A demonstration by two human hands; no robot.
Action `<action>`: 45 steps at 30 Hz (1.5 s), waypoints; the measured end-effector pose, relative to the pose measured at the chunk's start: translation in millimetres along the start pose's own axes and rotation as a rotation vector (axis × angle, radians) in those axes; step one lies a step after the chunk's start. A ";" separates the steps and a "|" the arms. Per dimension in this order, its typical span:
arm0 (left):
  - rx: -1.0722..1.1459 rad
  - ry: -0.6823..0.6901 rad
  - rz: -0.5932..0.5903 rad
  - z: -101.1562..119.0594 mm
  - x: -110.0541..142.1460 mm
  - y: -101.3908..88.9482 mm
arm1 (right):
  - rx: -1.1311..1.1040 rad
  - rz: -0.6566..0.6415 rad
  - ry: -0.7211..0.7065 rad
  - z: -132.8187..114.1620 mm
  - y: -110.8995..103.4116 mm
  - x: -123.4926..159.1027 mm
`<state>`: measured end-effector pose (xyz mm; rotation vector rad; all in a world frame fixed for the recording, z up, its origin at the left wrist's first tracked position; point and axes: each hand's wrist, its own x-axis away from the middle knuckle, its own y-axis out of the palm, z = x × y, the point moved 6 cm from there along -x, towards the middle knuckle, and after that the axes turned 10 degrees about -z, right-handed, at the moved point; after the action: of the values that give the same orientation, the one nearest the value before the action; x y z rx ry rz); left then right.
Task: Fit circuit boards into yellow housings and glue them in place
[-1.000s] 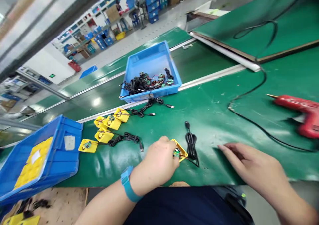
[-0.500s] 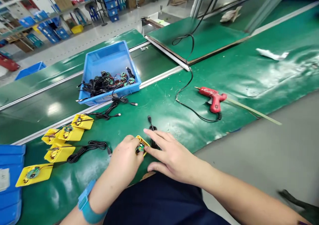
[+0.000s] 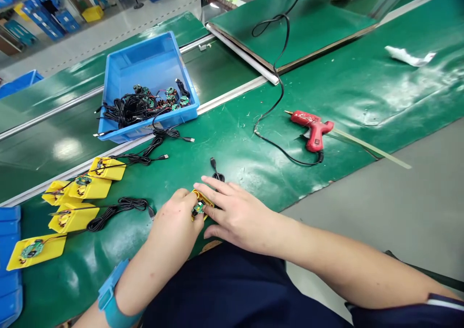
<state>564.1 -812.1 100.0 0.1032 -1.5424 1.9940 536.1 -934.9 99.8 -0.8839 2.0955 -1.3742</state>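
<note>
My left hand [image 3: 176,221], with a blue band at the wrist, grips a small yellow plastic housing [image 3: 208,200] near the table's front edge. Inside the housing shows a green circuit board [image 3: 198,208], partly covered by my fingers. My right hand [image 3: 232,212] lies over the housing's right side, fingers stretched out, their tips touching the board or the housing rim. Just beyond my right fingers a black USB cable [image 3: 218,175] lies bundled, partly hidden by that hand. Several yellow housings [image 3: 90,187] with boards and cables stand to the left.
A blue bin [image 3: 139,62] with tangled cables and boards stands at the back left. On the right lies a red hot glue gun [image 3: 312,129] with a glue stick and trailing black cord [image 3: 268,110]. Another blue bin [image 3: 10,270] borders the left; white crumpled paper [image 3: 409,56] lies far right.
The camera view has tilted down, so the bench appears higher in view. My right hand has drawn slightly closer over the housing; my left hand keeps its grip.
</note>
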 end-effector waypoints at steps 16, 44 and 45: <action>0.029 0.013 0.024 -1.2 1.4 0.7 | 0.016 -0.072 0.005 0.1 -3.6 -0.6; -0.026 0.051 0.024 0.6 2.5 0.7 | 0.062 -0.083 0.013 -0.7 -5.4 -1.0; -0.019 0.045 0.020 0.8 2.5 0.2 | 0.053 -0.089 0.013 -0.5 -6.1 -1.0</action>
<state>561.8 -811.8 101.2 0.0353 -1.5394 1.9840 538.0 -935.6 105.7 -0.9586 2.0418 -1.4771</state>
